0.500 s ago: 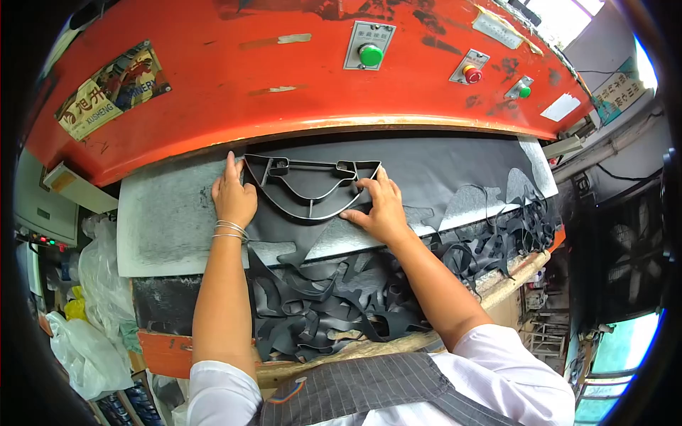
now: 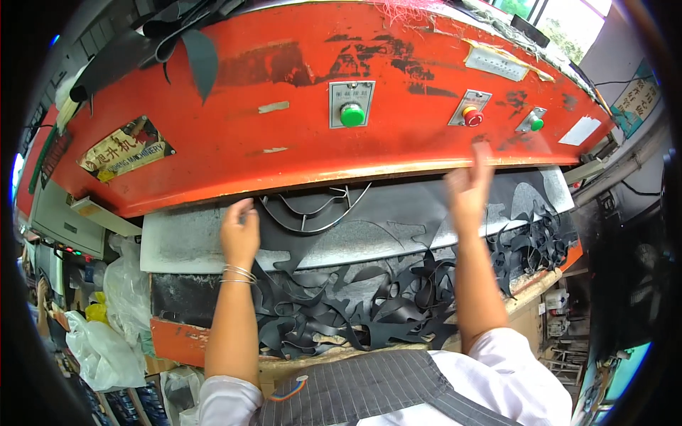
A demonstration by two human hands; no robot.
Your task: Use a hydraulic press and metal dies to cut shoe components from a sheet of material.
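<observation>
A curved metal cutting die point(image 2: 305, 228) lies on a black leather-like sheet point(image 2: 419, 199), its far part hidden below the lower edge of the red press point(image 2: 298, 156). Just left of the die, my left hand point(image 2: 240, 233) hovers over the pale cutting board point(image 2: 185, 238), fingers loosely bent and apart, holding nothing. My right hand point(image 2: 469, 192) is raised in front of the press, away from the die and blurred by motion. Its thumb and fingers look spread, with nothing in them. The nearest control is a red button point(image 2: 472, 116) above it.
Green buttons point(image 2: 352, 115) sit on the press front. Tangled black offcuts point(image 2: 376, 305) cover the near ledge. Dark material point(image 2: 202, 64) hangs over the press's top left. Plastic bags point(image 2: 106, 355) are at the lower left, and a fan point(image 2: 632, 266) stands at the right.
Both hands have let go of the die. My right hand has moved right and up toward the press front. The die's far part is now hidden under the press edge; the view has shifted.
</observation>
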